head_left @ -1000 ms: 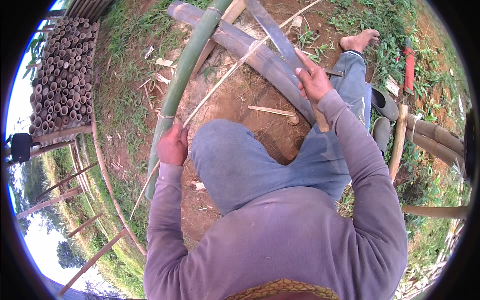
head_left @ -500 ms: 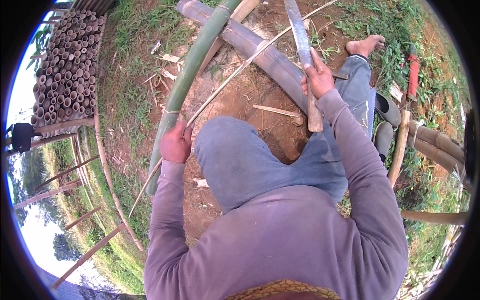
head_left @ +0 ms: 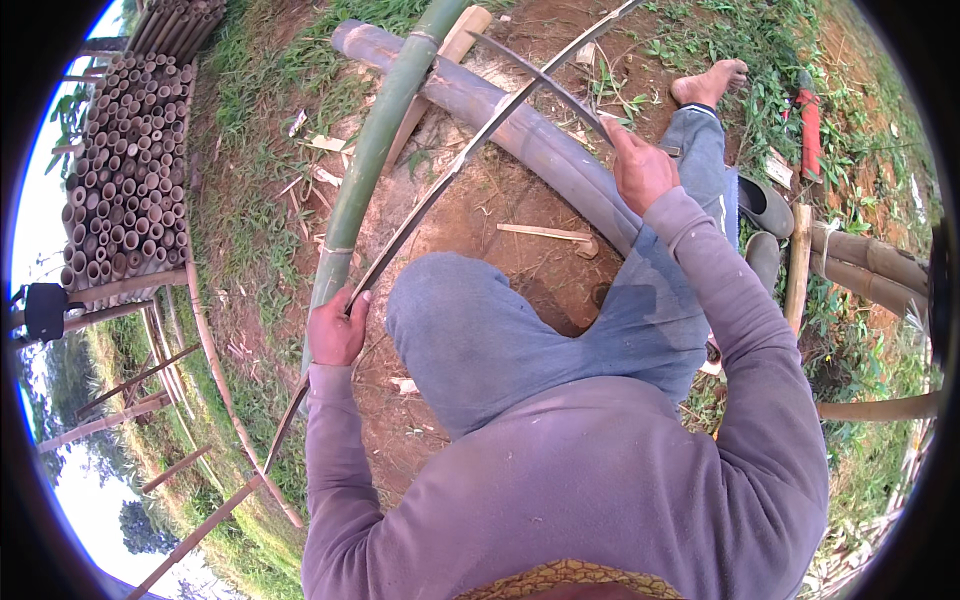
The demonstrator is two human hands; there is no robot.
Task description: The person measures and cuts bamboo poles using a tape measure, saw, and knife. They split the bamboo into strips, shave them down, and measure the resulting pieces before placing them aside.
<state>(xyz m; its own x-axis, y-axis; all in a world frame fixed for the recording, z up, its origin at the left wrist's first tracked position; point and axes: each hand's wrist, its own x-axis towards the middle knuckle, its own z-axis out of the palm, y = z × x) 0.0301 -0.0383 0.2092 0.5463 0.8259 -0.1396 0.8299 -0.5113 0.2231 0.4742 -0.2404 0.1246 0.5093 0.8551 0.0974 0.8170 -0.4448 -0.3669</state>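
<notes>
My left hand is closed around a long, narrow bamboo strip that runs slantwise from the lower left to the far top. The strip shows a dark face and a pale edge. In my closed right hand is a machete, its handle mostly hidden by the fingers. The blade is seen nearly edge-on, points to the upper left and crosses the strip; whether they touch I cannot tell. A green bamboo pole stands close by my left hand, and a thick greyish bamboo pole lies beyond the strip.
A loose bamboo sliver lies on the dirt between my legs. To the right are dark shoes, a red sheath-like object and bamboo poles. Stacked bamboo tubes fill a rack at the left.
The strip has turned over, from its pale side to a dark face. My right hand has swung the machete's blade leftward, from upright beside the strip to across it.
</notes>
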